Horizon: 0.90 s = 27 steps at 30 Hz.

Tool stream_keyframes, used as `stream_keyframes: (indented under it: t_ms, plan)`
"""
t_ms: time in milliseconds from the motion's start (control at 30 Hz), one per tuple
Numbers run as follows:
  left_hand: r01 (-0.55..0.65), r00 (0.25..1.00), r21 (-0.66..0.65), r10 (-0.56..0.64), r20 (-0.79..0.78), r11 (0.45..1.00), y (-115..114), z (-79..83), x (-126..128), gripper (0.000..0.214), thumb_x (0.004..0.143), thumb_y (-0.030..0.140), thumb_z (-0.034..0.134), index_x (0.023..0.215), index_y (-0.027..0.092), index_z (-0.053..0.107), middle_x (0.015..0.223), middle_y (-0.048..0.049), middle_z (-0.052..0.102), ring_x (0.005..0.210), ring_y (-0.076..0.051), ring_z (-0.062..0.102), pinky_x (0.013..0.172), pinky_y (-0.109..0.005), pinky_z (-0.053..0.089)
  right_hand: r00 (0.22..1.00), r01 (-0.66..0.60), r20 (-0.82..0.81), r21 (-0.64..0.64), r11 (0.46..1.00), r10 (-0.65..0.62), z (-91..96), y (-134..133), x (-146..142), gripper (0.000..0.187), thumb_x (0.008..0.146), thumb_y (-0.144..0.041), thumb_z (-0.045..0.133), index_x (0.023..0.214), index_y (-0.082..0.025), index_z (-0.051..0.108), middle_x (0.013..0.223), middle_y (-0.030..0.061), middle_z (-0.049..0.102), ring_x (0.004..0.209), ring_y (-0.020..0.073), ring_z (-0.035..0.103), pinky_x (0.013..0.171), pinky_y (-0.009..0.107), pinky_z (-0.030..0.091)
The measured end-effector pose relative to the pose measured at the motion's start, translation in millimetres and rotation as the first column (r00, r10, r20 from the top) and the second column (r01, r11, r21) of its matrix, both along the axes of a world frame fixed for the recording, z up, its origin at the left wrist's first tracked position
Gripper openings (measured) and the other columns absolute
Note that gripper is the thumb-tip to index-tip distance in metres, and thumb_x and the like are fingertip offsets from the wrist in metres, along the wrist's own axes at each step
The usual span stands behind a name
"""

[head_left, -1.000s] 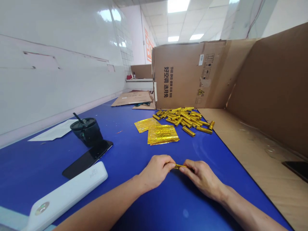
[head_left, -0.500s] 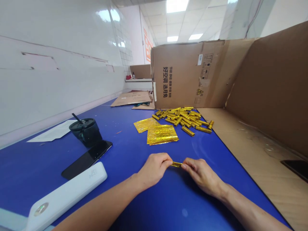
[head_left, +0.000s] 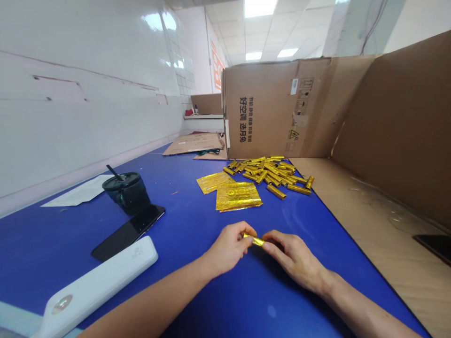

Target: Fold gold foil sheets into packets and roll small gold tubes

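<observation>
My left hand (head_left: 229, 248) and my right hand (head_left: 294, 259) meet low on the blue table (head_left: 197, 225), each pinching one end of a small rolled gold foil piece (head_left: 254, 240). The roll lies just above the table surface between my fingertips. Flat gold foil sheets (head_left: 237, 195) lie a little beyond my hands. Farther back sits a heap of several finished gold rolls (head_left: 271, 174).
A dark lidded cup with a straw (head_left: 126, 191) stands at the left on a black phone (head_left: 128, 231). A white oblong device (head_left: 95, 284) lies at the near left. A large open cardboard box (head_left: 352, 136) walls the back and right side. White paper (head_left: 79, 192) lies by the wall.
My hands have drawn closer together and shifted slightly left, so less of the gold roll shows between them. It now tilts a little.
</observation>
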<state>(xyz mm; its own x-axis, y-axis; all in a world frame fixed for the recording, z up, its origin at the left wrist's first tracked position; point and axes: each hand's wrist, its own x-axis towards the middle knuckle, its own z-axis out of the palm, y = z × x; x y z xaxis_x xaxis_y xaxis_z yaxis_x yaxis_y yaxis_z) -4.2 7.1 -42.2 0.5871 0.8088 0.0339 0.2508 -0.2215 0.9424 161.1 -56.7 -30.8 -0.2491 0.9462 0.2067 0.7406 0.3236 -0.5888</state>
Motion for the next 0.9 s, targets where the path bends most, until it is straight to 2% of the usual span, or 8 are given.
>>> stream_keyframes:
  t_ms: [133,300,400,500,600,733,800,900]
  plan:
    - [0.026,1.0,0.097,-0.027,0.011,0.995,-12,-4.3,4,0.011,0.072,0.018,0.046,0.079,0.015,0.055,0.056,0.0037,0.05,0.049,-0.008,0.048,0.047,-0.019,0.038,1.0,-0.025,-0.02,-0.067,0.997,0.024,-3.2,-1,-7,0.032,0.086,-0.037,0.033,0.074,-0.018,0.056,0.063,-0.001,0.056,0.056,0.0107,0.047,0.055,0.021,0.036]
    - [-0.021,0.992,-0.029,0.024,0.127,0.999,-5,-2.8,3,0.008,0.069,0.019,0.051,0.075,0.014,0.052,0.047,0.0058,0.047,0.04,-0.006,0.044,0.039,-0.017,0.037,0.997,0.013,-0.079,-0.079,0.997,-0.019,-4.3,1,-1,0.034,0.085,-0.038,0.034,0.066,-0.017,0.053,0.055,-0.0036,0.046,0.051,0.009,0.038,0.049,0.02,0.032]
    - [-0.064,0.976,-0.074,0.078,0.203,0.995,3,1.3,2,0.011,0.066,0.022,0.054,0.073,0.013,0.05,0.05,0.0056,0.048,0.039,-0.006,0.045,0.037,-0.017,0.037,0.994,0.047,-0.095,-0.084,0.995,-0.055,-3.3,4,6,0.034,0.085,-0.039,0.034,0.063,-0.017,0.049,0.053,-0.0049,0.041,0.05,0.0088,0.036,0.048,0.02,0.031]
    - [-0.059,0.97,-0.116,0.084,0.229,0.992,5,5.7,1,0.014,0.066,0.024,0.055,0.073,0.013,0.05,0.053,0.0043,0.05,0.039,-0.006,0.045,0.036,-0.018,0.038,0.992,0.058,-0.106,-0.067,0.996,-0.065,-3.8,6,7,0.034,0.085,-0.039,0.033,0.063,-0.017,0.048,0.052,-0.0052,0.039,0.05,0.0087,0.035,0.049,0.021,0.031]
    - [-0.039,0.966,-0.164,0.079,0.247,0.986,7,9.5,-2,0.018,0.066,0.028,0.056,0.074,0.012,0.051,0.056,0.0025,0.052,0.04,-0.006,0.047,0.037,-0.018,0.039,0.98,0.055,-0.185,-0.118,0.991,-0.077,-5.2,5,6,0.035,0.084,-0.042,0.034,0.062,-0.017,0.048,0.05,-0.006,0.036,0.047,0.0079,0.032,0.045,0.02,0.029]
    - [-0.07,0.957,-0.21,0.125,0.261,0.975,12,11.3,-6,0.023,0.067,0.031,0.056,0.078,0.011,0.052,0.056,0.0017,0.052,0.041,-0.007,0.047,0.038,-0.019,0.039,0.93,0.039,-0.349,-0.224,0.974,-0.117,-5.5,6,7,0.031,0.08,-0.045,0.041,0.067,-0.017,0.047,0.051,-0.0063,0.04,0.045,0.0068,0.035,0.041,0.018,0.029]
    - [-0.082,0.956,-0.232,0.142,0.257,0.969,14,10.1,-6,0.024,0.068,0.032,0.055,0.08,0.012,0.052,0.056,0.0017,0.051,0.042,-0.007,0.047,0.039,-0.018,0.039,0.905,0.03,-0.406,-0.238,0.971,-0.127,-5.2,7,7,0.029,0.078,-0.045,0.045,0.072,-0.017,0.047,0.054,-0.0058,0.044,0.046,0.0069,0.038,0.042,0.018,0.032]
    - [-0.042,0.97,-0.267,0.104,0.222,0.963,11,7.1,-3,0.025,0.069,0.034,0.056,0.078,0.012,0.052,0.056,0.001,0.052,0.042,-0.008,0.048,0.039,-0.02,0.039,0.884,0.035,-0.447,-0.234,0.972,-0.14,-4.9,9,8,0.03,0.078,-0.046,0.044,0.076,-0.017,0.049,0.055,-0.0053,0.046,0.045,0.0069,0.04,0.042,0.019,0.034]
